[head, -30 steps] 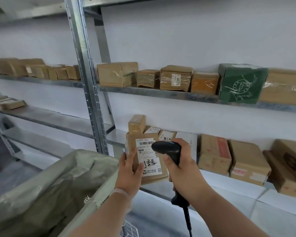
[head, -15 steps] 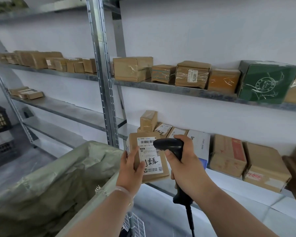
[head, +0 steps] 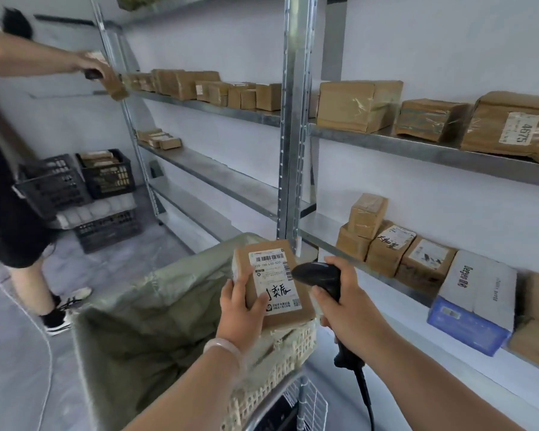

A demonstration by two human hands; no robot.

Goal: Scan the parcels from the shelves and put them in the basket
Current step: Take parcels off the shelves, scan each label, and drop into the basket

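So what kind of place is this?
Probably a parcel depot or pickup point: metal shelves lined with taped cardboard parcels, a barcode scanner in the right hand beside a labelled parcel in the left hand, and a sack-lined basket.

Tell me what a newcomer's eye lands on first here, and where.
Centre frame, the left hand holds a labelled parcel beside the black scanner gripped by the right hand, just above the bag-lined basket. At far left a second person reaches to the upper shelf, and a blue-and-white box stands out among brown parcels low on the right.
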